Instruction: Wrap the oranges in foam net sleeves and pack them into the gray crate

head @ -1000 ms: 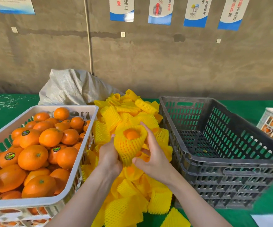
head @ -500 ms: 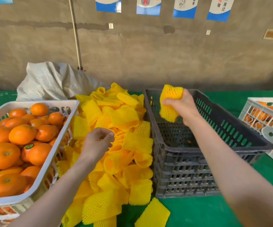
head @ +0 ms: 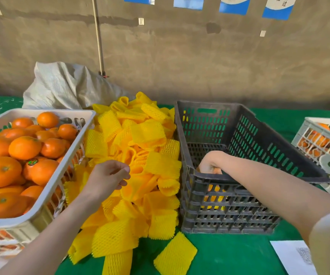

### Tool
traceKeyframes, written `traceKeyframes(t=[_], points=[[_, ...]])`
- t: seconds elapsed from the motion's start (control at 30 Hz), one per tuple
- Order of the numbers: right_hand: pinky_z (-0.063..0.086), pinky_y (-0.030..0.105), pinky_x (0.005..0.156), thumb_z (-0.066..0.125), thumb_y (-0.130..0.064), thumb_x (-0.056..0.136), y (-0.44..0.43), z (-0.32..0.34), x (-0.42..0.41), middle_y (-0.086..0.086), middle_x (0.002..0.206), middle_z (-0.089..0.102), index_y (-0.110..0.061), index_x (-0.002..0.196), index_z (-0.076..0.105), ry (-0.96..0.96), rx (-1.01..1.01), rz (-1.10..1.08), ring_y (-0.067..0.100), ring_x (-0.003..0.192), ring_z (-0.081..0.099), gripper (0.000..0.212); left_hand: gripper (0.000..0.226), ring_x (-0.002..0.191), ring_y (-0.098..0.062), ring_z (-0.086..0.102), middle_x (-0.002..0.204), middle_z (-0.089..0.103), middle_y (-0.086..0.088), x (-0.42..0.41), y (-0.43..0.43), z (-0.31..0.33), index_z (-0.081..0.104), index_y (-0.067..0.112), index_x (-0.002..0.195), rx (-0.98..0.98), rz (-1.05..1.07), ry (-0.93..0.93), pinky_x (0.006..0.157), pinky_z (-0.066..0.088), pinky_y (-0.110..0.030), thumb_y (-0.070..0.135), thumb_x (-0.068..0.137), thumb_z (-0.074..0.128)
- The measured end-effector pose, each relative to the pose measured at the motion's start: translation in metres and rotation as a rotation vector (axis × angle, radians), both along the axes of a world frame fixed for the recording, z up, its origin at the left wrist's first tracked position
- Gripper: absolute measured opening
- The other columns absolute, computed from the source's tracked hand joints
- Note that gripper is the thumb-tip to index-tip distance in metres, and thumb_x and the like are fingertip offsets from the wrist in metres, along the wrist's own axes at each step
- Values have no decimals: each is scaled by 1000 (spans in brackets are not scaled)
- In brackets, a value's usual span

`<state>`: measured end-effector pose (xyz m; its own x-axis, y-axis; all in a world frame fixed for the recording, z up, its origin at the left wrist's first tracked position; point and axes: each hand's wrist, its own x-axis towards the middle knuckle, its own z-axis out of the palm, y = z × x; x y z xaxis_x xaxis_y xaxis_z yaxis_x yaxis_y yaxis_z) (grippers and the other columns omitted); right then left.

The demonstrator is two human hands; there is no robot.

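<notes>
My right hand (head: 207, 165) reaches down inside the gray crate (head: 259, 124), at its near left corner. It holds the wrapped orange (head: 217, 171); the crate's front wall hides most of the fingers, and yellow netting shows through the slots below. My left hand (head: 106, 177) hovers over the pile of yellow foam net sleeves (head: 140, 135), fingers loosely curled and holding nothing. Bare oranges (head: 24, 147) fill the white crate (head: 67, 149) at the left.
A grey-white sack (head: 61, 86) lies behind the sleeves against the wall. A second white crate (head: 326, 161) with oranges stands at the right edge. One loose sleeve (head: 176, 253) and a sheet of paper (head: 295, 257) lie on the green table.
My right hand has gone from above the gray crate's rim down into it with the wrapped orange. My left hand stays over the sleeve pile.
</notes>
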<state>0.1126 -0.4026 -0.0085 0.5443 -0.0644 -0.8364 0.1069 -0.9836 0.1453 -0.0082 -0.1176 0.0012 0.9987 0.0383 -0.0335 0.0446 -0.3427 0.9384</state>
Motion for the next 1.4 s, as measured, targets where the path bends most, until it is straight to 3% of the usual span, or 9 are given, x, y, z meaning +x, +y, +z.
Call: traceKeyframes(t=[0.2,0.33,0.43,0.53,0.63,0.73,0.97,1.23,1.4], points=[[49,32,63,62,-26,89,2,17,-13,7,100,62,0,125,54,-288,168,-44,28,90,61,45,10,76,-16,66,86,70,-4,-2,16,0,65,15,91,-28,-14,-1,62,50,-24,19,95,57],[51,36,87,56,-19,91,13,40,-25,11,104,67,-2,107,65,-1124,444,-47,27,95,63,25,10,76,-16,65,88,69,-4,-2,18,1,64,15,91,-25,-47,3,63,50,-25,19,95,57],[45,11,71,58,-17,89,51,62,-71,-1,84,65,-5,91,66,-1749,1044,-18,9,76,61,15,10,73,-15,64,88,69,-4,0,18,4,64,15,90,-36,-80,0,63,51,-25,19,95,57],[35,10,56,57,-15,85,90,44,-121,-2,70,62,-8,77,64,-1447,1292,313,2,61,51,13,11,72,-16,63,87,68,-5,2,20,7,64,14,88,-58,-91,-12,64,51,-27,18,95,57],[42,19,73,56,-9,86,105,-21,-146,5,97,69,-5,93,69,-634,770,429,11,85,59,15,11,72,-15,64,87,68,-3,2,27,6,64,17,87,-74,-110,-14,64,51,-27,20,95,57],[43,41,94,49,2,87,93,-90,-159,17,126,56,2,120,58,-301,418,367,32,114,50,35,11,70,-12,64,86,69,-2,0,34,3,64,18,87,-80,-137,-17,63,51,-25,21,95,58],[34,33,68,64,-18,85,93,-115,-172,10,92,48,3,100,59,-353,378,254,25,84,45,26,8,70,-12,63,87,69,-4,-5,46,-2,64,16,88,-89,-194,-7,65,52,-28,18,94,59],[26,22,47,70,-22,83,112,-7,-153,-11,52,33,-18,64,41,-646,988,-136,6,49,31,35,5,79,-14,60,93,65,-4,-28,42,5,67,16,92,-87,-370,-5,70,51,-32,18,89,65],[21,25,46,65,-19,87,136,18,-144,-5,48,33,-14,65,40,-800,1151,-321,9,45,29,34,39,92,-4,49,109,54,8,-31,46,12,56,23,115,209,-420,-91,70,41,-17,25,81,74]])
